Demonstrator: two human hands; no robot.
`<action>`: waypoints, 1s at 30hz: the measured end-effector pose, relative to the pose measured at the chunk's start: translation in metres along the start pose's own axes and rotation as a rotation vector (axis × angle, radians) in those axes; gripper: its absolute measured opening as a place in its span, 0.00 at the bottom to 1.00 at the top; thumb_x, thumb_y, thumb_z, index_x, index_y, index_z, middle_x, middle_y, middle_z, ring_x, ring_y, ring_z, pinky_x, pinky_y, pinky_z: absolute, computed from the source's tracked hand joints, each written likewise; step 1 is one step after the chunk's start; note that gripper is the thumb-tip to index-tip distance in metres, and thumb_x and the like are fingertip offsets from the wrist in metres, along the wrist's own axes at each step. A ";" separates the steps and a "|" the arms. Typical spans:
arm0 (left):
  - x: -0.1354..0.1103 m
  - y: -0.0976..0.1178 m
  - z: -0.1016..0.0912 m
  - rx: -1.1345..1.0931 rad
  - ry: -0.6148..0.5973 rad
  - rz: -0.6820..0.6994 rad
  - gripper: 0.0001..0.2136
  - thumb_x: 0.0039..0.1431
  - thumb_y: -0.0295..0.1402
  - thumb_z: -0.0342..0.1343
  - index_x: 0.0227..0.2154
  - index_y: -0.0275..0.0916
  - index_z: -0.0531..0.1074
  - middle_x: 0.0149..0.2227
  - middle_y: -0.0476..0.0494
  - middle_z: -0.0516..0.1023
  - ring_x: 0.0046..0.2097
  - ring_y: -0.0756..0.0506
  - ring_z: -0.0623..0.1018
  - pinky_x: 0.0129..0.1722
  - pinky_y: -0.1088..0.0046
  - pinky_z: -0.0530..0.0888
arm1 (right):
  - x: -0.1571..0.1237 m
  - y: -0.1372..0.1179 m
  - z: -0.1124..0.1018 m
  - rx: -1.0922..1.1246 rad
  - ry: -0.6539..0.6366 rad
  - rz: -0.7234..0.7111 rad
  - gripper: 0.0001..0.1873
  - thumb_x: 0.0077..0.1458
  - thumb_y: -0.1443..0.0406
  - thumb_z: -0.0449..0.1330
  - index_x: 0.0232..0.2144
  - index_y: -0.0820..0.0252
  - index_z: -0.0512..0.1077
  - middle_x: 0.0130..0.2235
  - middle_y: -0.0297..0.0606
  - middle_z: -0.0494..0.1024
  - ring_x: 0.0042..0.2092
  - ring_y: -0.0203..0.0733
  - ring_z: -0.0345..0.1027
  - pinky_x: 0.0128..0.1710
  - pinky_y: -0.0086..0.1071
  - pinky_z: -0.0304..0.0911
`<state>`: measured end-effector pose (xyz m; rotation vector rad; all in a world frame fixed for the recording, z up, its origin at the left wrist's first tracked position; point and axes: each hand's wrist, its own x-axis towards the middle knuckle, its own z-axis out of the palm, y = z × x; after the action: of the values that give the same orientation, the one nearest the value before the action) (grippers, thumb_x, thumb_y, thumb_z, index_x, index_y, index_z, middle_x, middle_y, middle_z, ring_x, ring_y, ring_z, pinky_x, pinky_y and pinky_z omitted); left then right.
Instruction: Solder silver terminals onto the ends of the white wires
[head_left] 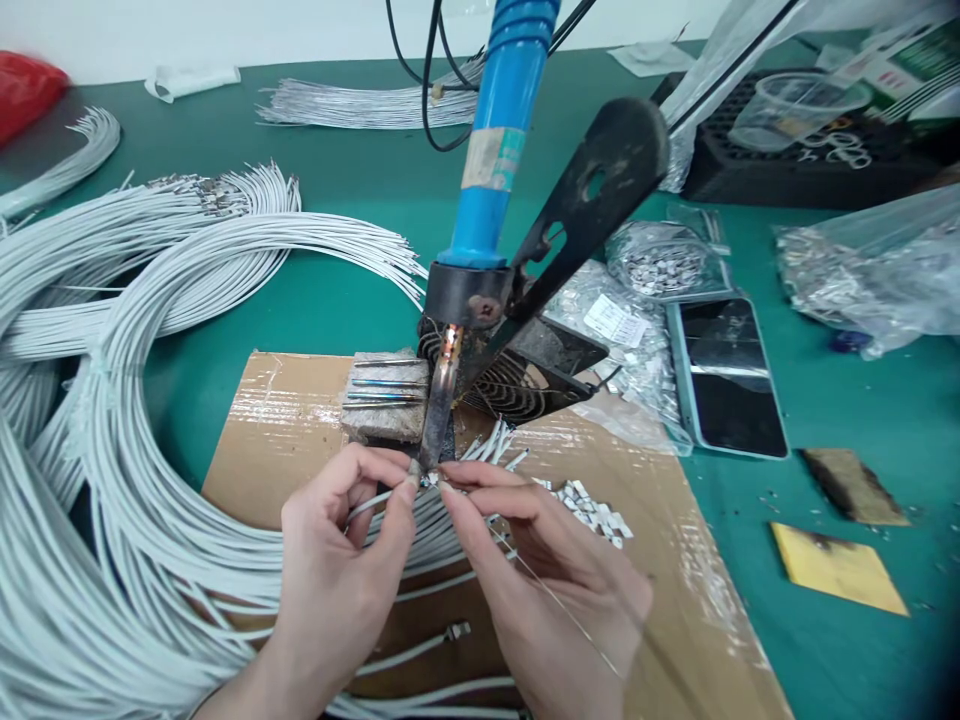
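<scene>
A blue-handled soldering iron [501, 140] is clamped in a black metal stand [592, 190], its tip pointing down. Just under the tip, my left hand [349, 560] pinches a white cable [369, 506] between thumb and forefinger. My right hand [551, 580] is closed right beside it, with a thin solder wire [559, 603] running through its fingers and across the palm. A small metal piece [429, 480] shows between the fingertips, mostly hidden. Below the hands lies a cable with a metal connector [457, 630] on its end.
Large coils of white cable [127, 400] fill the left. Small metal connectors [592, 510] lie on the cardboard [247, 430]. Behind are a block holding metal rods [386, 420], a black fan [510, 380], bagged parts [660, 265] and a phone [727, 375]. A yellow sponge [840, 570] lies right.
</scene>
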<state>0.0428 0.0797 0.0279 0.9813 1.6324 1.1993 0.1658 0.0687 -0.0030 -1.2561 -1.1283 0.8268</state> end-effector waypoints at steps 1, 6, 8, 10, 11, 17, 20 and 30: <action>0.000 0.000 0.000 -0.003 -0.002 0.005 0.05 0.53 0.27 0.67 0.25 0.41 0.77 0.34 0.47 0.83 0.34 0.48 0.80 0.22 0.80 0.67 | 0.000 0.000 0.000 0.006 -0.003 -0.004 0.10 0.59 0.73 0.70 0.30 0.52 0.80 0.39 0.31 0.88 0.41 0.37 0.84 0.44 0.28 0.75; 0.000 0.000 -0.001 0.012 0.001 0.022 0.05 0.53 0.27 0.67 0.25 0.41 0.78 0.35 0.46 0.83 0.35 0.47 0.81 0.21 0.80 0.67 | 0.002 0.001 0.002 0.009 -0.015 -0.037 0.12 0.60 0.75 0.69 0.32 0.51 0.80 0.40 0.29 0.88 0.42 0.36 0.83 0.45 0.27 0.75; 0.000 0.000 -0.001 0.013 0.000 0.017 0.05 0.53 0.27 0.67 0.25 0.41 0.77 0.35 0.45 0.83 0.35 0.47 0.81 0.21 0.81 0.67 | 0.001 0.001 0.002 0.005 -0.014 -0.044 0.12 0.59 0.75 0.70 0.32 0.51 0.80 0.40 0.28 0.88 0.42 0.36 0.83 0.45 0.27 0.75; 0.000 0.000 -0.001 0.005 -0.002 0.014 0.05 0.53 0.27 0.67 0.25 0.40 0.78 0.35 0.45 0.83 0.35 0.47 0.81 0.21 0.81 0.67 | 0.000 0.001 0.002 0.001 -0.001 -0.036 0.12 0.59 0.75 0.70 0.32 0.51 0.80 0.40 0.28 0.88 0.42 0.36 0.83 0.45 0.27 0.74; 0.000 -0.001 -0.001 0.003 -0.001 0.013 0.05 0.53 0.28 0.68 0.25 0.40 0.77 0.35 0.45 0.83 0.35 0.47 0.81 0.21 0.81 0.67 | 0.000 0.001 0.002 -0.001 0.006 -0.030 0.12 0.59 0.75 0.70 0.32 0.51 0.80 0.40 0.28 0.88 0.42 0.36 0.83 0.45 0.27 0.74; -0.001 -0.003 -0.002 -0.011 -0.004 0.025 0.05 0.55 0.27 0.67 0.26 0.41 0.77 0.35 0.46 0.84 0.36 0.48 0.81 0.23 0.81 0.68 | 0.000 0.002 0.004 -0.022 0.009 -0.057 0.12 0.59 0.75 0.70 0.32 0.50 0.80 0.40 0.28 0.88 0.41 0.36 0.83 0.45 0.27 0.74; -0.001 -0.003 -0.002 0.003 -0.016 0.030 0.05 0.55 0.27 0.66 0.26 0.41 0.78 0.35 0.47 0.84 0.31 0.50 0.78 0.22 0.81 0.67 | 0.000 0.002 0.004 -0.058 0.021 -0.087 0.12 0.60 0.75 0.70 0.33 0.50 0.80 0.40 0.28 0.88 0.41 0.36 0.83 0.44 0.28 0.75; 0.000 -0.004 -0.004 0.001 -0.018 0.047 0.05 0.55 0.26 0.66 0.26 0.41 0.78 0.35 0.47 0.84 0.31 0.50 0.80 0.25 0.82 0.72 | 0.002 -0.001 0.005 -0.197 0.030 -0.176 0.11 0.60 0.73 0.69 0.32 0.51 0.79 0.39 0.29 0.88 0.36 0.36 0.83 0.40 0.28 0.78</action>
<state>0.0388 0.0774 0.0249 1.0331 1.6043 1.2173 0.1613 0.0717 -0.0019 -1.3036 -1.3003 0.5738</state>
